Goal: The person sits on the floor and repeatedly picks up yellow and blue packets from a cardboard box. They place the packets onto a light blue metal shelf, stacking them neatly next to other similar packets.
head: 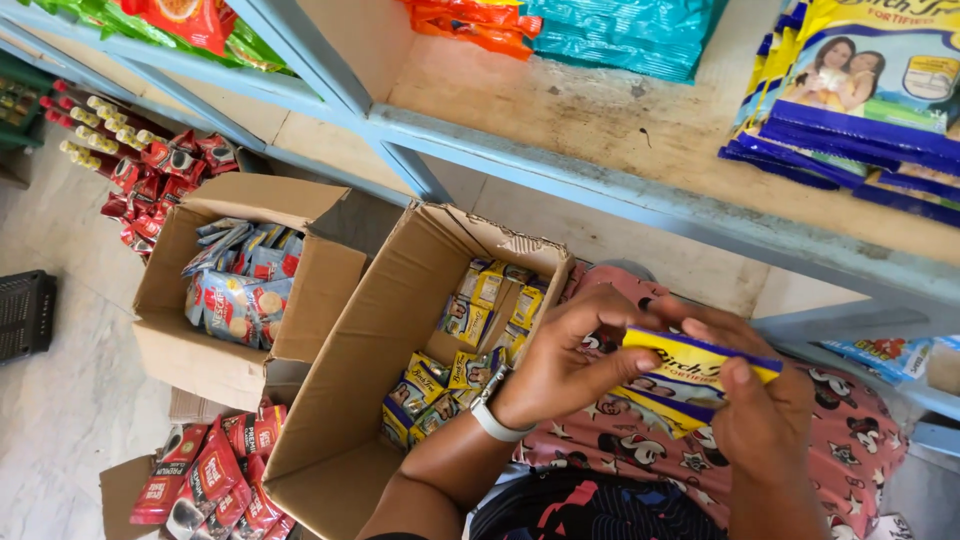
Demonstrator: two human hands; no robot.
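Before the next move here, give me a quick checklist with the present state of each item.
1. Both hands on the packets: ok. The left hand and right hand grip a small stack of yellow packets from either end.
2. Stack squared up: cannot tell; the lower packets are partly hidden by the fingers.
3. Supply at hand: ok. The open cardboard box beside the left hand holds more yellow packets.
4. Room on the shelf: ok. Bare shelf board shows above the hands.
5. Like goods on the shelf: ok. Stacked yellow and blue packets lie at the right end.
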